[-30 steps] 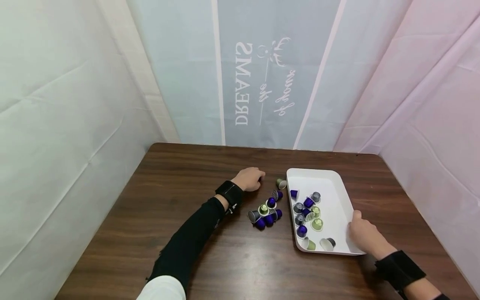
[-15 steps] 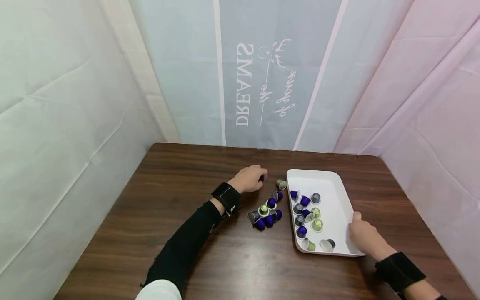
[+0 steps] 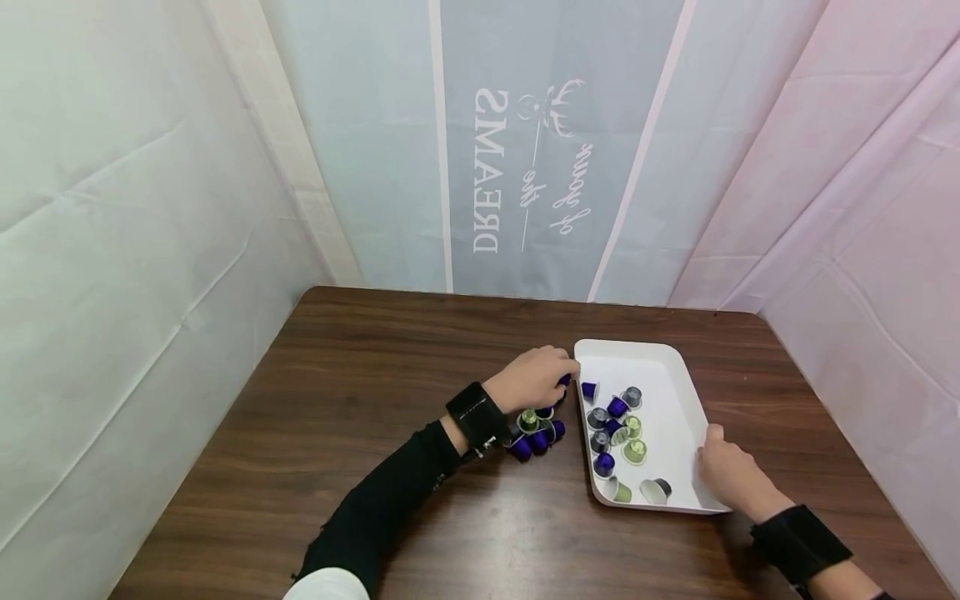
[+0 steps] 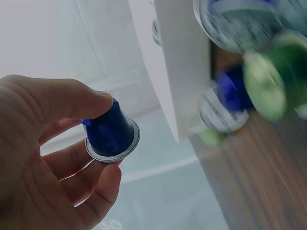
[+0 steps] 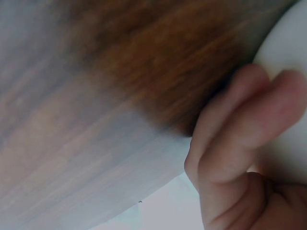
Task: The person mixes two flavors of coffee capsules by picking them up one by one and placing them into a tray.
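My left hand point(image 3: 529, 380) pinches a dark blue coffee capsule point(image 4: 111, 132) between thumb and fingers, just beside the left wall of the white tray point(image 3: 671, 379). The capsule's silver rim faces away from the thumb in the left wrist view. Below this hand lies a pile of loose capsules point(image 3: 538, 442), mostly blue with a green one on top; the hand covers part of it. My right hand point(image 3: 738, 473) grips the tray's right edge. Its curled fingers point(image 5: 225, 139) press against the tray wall in the right wrist view.
Inside the tray are several blue, grey and green capsules, mostly along its left side, such as a green one point(image 3: 634, 451). The tray stands on a brown wooden table point(image 3: 360, 367). Pale cloth curtains point(image 3: 375, 167) hang behind and at both sides.
The left hand has picked up a blue capsule from the table behind the pile and carried it right, to the tray's left edge. The right hand stays at the tray.
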A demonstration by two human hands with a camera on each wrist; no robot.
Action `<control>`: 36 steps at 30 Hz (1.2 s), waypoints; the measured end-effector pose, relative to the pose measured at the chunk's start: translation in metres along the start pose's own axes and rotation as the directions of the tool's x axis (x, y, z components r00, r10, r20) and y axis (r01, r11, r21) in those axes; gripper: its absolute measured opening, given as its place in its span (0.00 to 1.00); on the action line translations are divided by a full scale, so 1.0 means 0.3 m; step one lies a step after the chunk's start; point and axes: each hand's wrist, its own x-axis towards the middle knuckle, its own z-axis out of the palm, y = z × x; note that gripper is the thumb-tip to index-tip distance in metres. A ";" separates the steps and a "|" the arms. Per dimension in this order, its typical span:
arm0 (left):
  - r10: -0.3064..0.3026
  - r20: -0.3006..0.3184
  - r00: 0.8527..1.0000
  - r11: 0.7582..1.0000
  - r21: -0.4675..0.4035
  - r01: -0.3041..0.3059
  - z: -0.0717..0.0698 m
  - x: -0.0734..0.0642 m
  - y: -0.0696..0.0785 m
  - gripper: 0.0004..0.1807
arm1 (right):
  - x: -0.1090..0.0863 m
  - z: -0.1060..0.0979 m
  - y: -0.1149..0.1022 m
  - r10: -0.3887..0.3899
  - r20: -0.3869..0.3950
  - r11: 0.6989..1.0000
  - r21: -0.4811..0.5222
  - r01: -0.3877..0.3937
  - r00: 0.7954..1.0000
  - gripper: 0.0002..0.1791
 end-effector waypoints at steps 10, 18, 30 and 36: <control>0.136 -0.008 0.991 0.990 0.034 -0.135 0.019 0.047 0.153 0.13 | 0.000 0.007 0.007 -0.029 -0.024 1.000 -0.009 0.029 0.999 0.20; 0.131 0.066 0.989 0.991 -0.007 -0.131 0.045 0.076 0.256 0.14 | -0.001 0.000 0.000 -0.016 -0.008 1.000 0.003 0.016 1.000 0.20; 0.115 0.141 0.983 0.990 0.063 -0.125 0.117 0.122 0.352 0.16 | -0.002 0.005 -0.002 -0.047 -0.020 0.999 -0.019 0.047 0.999 0.17; 0.100 0.126 0.987 0.994 0.024 -0.104 0.130 0.139 0.357 0.17 | 0.001 0.002 0.002 -0.026 0.005 1.000 0.000 0.026 1.000 0.18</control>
